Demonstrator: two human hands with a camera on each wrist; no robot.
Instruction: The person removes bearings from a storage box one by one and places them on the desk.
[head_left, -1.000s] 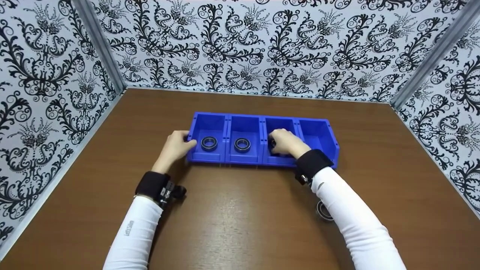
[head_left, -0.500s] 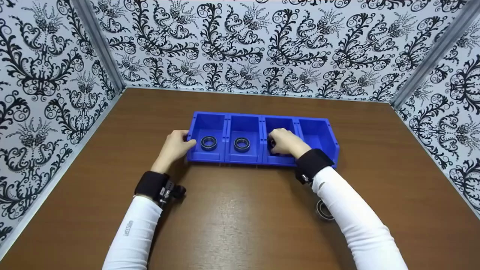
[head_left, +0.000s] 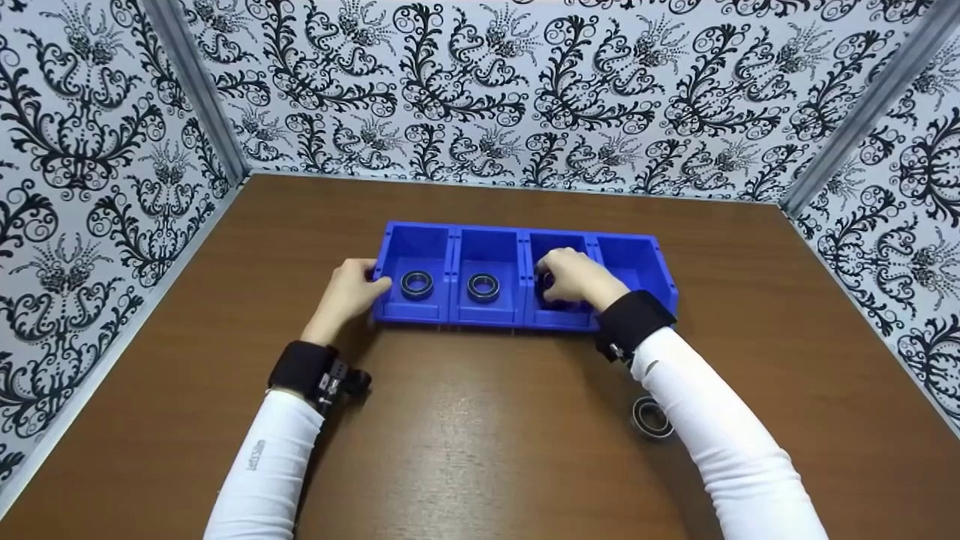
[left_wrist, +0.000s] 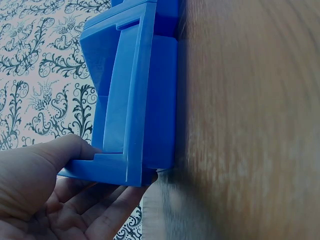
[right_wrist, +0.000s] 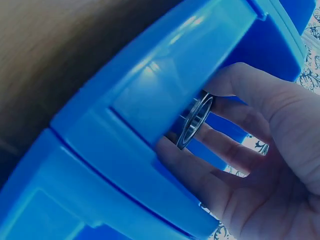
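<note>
A row of blue plastic bins (head_left: 480, 325), joined side by side in one row, sits on the table. My left hand (head_left: 349, 296) grips its left end wall, the thumb over the rim and the fingers outside, as the left wrist view shows. My right hand (head_left: 576, 277) reaches into the third compartment from the left. There its thumb and fingertips are round the edge of a ball bearing (right_wrist: 196, 120), partly hidden by the hand in the head view. One bearing (head_left: 417, 285) lies in the first compartment and another bearing (head_left: 483, 287) in the second.
On the brown table (head_left: 450, 435), one more bearing (head_left: 651, 417) lies beside my right forearm, its edge close to the sleeve. The fourth compartment (head_left: 634, 262) is at the right end of the row. Patterned panels (head_left: 480, 90) enclose the back and sides.
My right hand has risen slightly within the third compartment, and its forearm has shifted a little right, uncovering more of the loose bearing on the table. The left hand keeps its place.
</note>
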